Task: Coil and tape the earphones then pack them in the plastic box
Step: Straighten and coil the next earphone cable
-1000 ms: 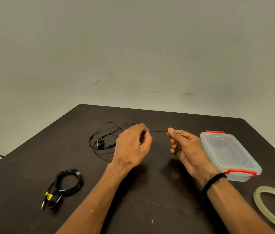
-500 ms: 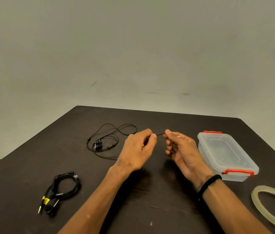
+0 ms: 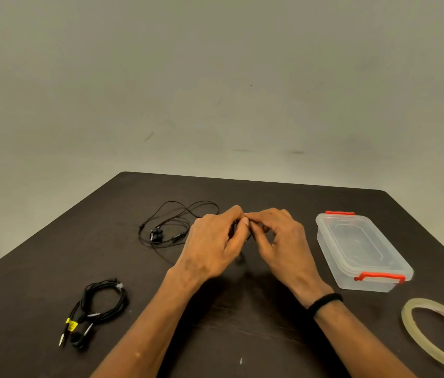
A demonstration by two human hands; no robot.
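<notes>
1. Earphones (image 3: 173, 227): loose black set on dark bench (image 3: 51, 268), far left of centre, thin cord in slack loops, buds and inline remote lying inside the loops; one end of the cord led up into the hands.
2. Plastic box (image 3: 362, 252): clear, rectangular, lid on, red clips at both short ends, right of hands.
3. Tape roll (image 3: 417, 347): translucent ring, flat, lower right, untouched.
4. Second earphone set (image 3: 101, 304): thicker black cord, already bundled, yellow tag near plug, lower left.
5. Left hand (image 3: 212, 246) and right hand (image 3: 283, 241): apart a second ago with a taut stretch of cord between; now fingertips touching. Likely first loop of the coil being formed.
6. Fingers: left curled, pinching cord; right curled, pinching the end next to them. Cord mostly hidden there.
</notes>
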